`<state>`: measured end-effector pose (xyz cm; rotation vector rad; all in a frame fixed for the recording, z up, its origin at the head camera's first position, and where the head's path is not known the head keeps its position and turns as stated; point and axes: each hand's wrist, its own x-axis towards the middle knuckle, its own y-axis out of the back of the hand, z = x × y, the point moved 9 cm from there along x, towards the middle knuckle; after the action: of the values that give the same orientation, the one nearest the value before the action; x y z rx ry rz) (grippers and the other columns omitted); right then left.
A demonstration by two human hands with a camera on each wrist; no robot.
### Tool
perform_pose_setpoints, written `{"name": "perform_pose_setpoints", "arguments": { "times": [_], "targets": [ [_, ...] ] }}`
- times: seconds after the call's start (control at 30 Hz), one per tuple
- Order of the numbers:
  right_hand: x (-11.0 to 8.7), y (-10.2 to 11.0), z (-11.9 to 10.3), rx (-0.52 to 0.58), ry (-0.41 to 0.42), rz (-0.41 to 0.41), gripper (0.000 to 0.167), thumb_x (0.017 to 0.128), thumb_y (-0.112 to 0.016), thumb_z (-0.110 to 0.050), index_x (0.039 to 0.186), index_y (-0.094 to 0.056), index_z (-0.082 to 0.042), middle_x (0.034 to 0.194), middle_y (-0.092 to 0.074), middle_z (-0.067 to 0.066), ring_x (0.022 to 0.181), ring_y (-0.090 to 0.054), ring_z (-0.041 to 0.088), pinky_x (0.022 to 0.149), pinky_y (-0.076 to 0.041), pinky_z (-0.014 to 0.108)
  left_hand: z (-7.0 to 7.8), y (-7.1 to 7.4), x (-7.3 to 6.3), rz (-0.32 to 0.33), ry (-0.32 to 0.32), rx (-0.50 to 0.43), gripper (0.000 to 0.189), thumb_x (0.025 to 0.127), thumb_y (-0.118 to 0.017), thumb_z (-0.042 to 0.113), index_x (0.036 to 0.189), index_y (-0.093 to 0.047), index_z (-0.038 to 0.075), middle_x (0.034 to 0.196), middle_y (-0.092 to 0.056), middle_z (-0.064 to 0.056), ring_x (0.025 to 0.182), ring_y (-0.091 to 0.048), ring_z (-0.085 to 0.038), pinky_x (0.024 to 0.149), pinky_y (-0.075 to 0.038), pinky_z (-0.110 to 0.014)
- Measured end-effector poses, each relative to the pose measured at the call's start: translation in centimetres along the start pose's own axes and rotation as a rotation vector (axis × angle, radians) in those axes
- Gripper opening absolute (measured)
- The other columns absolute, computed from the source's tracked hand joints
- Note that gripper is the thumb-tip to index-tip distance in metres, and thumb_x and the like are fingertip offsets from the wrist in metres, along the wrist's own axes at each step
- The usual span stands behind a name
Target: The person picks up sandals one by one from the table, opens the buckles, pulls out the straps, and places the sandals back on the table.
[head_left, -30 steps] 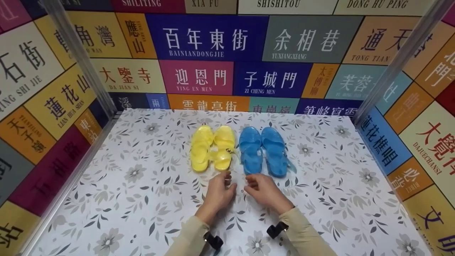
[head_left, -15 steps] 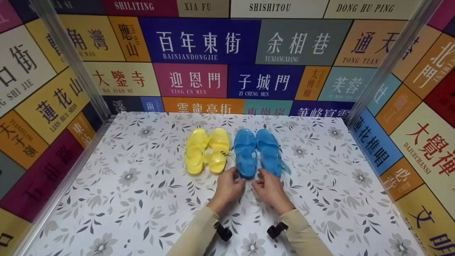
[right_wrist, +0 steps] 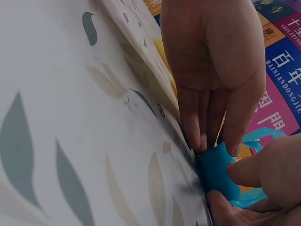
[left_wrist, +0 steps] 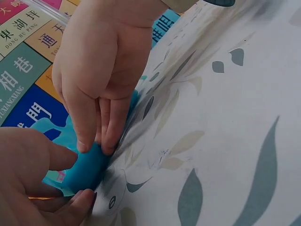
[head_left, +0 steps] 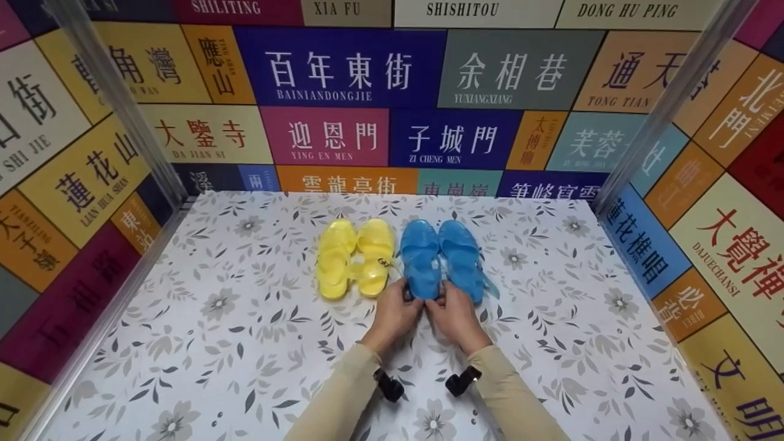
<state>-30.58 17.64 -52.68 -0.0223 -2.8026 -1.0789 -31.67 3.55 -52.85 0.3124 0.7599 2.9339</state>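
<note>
A pair of blue jelly sandals stands side by side, toes toward the back wall. My left hand (head_left: pixel 395 315) and right hand (head_left: pixel 454 312) are at the heel of the left blue sandal (head_left: pixel 420 254), one on each side. In the left wrist view, the thumb of the left hand (left_wrist: pixel 28 169) lies on top of the heel (left_wrist: pixel 87 172), its fingers low against the sandal. The right hand (right_wrist: pixel 282 169) pinches that heel likewise in the right wrist view. Beside it stands the right blue sandal (head_left: pixel 460 248), its heel partly hidden by the right hand.
To the left stand a yellow sandal (head_left: pixel 335 260) and its mate (head_left: pixel 375 254), close to my left hand. Everything lies on a white floral-patterned surface (head_left: pixel 245 343). Panels with printed signs (head_left: pixel 343 67) enclose the back and sides, with clear corner posts (head_left: pixel 138 116).
Both hands have moved forward to the left blue sandal's heel, and the fingers have closed on it. The left hand also shifted right. The sandals keep their places; the head view tilted slightly.
</note>
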Motion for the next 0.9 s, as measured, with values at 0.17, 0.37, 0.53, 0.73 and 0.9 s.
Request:
{"name": "perform_pose_setpoints", "arguments": {
  "times": [0.17, 0.37, 0.53, 0.73, 0.9],
  "targets": [
    [0.4, -0.5, 0.4, 0.031, -0.035, -0.022, 0.047, 0.099, -0.071, -0.007, 0.139, -0.054, 0.009, 0.108, -0.07, 0.02, 0.101, -0.07, 0.034, 0.089, -0.058, 0.048, 0.1, 0.0, 0.4, -0.007, -0.013, 0.024, 0.036, 0.094, -0.073, 0.003, 0.127, -0.066, -0.009, 0.12, -0.073, -0.023, 0.113, -0.069, -0.033, 0.096, -0.057, -0.046],
    [0.5, -0.8, 0.3, 0.023, -0.052, -0.047, 0.055, 0.099, -0.069, -0.005, 0.147, -0.046, 0.012, 0.112, -0.068, 0.022, 0.103, -0.067, 0.035, 0.094, -0.055, 0.05, 0.4, 0.3, 0.6, 0.02, -0.036, 0.082, 0.024, 0.091, -0.075, 0.001, 0.113, -0.069, -0.006, 0.103, -0.074, -0.019, 0.099, -0.069, -0.03, 0.086, -0.058, -0.046],
    [0.5, -0.5, -0.1, -0.002, -0.036, -0.038, 0.051, 0.098, -0.069, -0.004, 0.143, -0.05, 0.012, 0.103, -0.066, 0.018, 0.097, -0.066, 0.033, 0.09, -0.054, 0.048, 0.5, 0.5, 0.6, 0.025, -0.029, 0.088, 0.021, 0.088, -0.075, -0.001, 0.108, -0.068, -0.005, 0.096, -0.071, -0.016, 0.093, -0.066, -0.028, 0.081, -0.057, -0.045],
    [0.1, -0.3, -0.6, -0.056, 0.011, -0.025, 0.039, 0.094, -0.074, -0.004, 0.129, -0.06, 0.009, 0.099, -0.066, 0.015, 0.094, -0.065, 0.031, 0.085, -0.054, 0.047, 0.5, 0.6, 0.1, 0.024, -0.028, 0.073, 0.028, 0.086, -0.076, -0.003, 0.112, -0.068, -0.006, 0.104, -0.073, -0.019, 0.101, -0.069, -0.033, 0.088, -0.058, -0.048],
    [-0.7, 0.0, -0.9, -0.07, 0.011, -0.028, 0.043, 0.09, -0.078, -0.004, 0.128, -0.061, 0.009, 0.096, -0.069, 0.014, 0.09, -0.067, 0.029, 0.082, -0.056, 0.044, 0.7, 0.9, -0.8, 0.011, 0.004, 0.079, 0.03, 0.085, -0.079, -0.001, 0.111, -0.067, -0.007, 0.102, -0.072, -0.019, 0.096, -0.07, -0.031, 0.083, -0.06, -0.044]
  ]
}}
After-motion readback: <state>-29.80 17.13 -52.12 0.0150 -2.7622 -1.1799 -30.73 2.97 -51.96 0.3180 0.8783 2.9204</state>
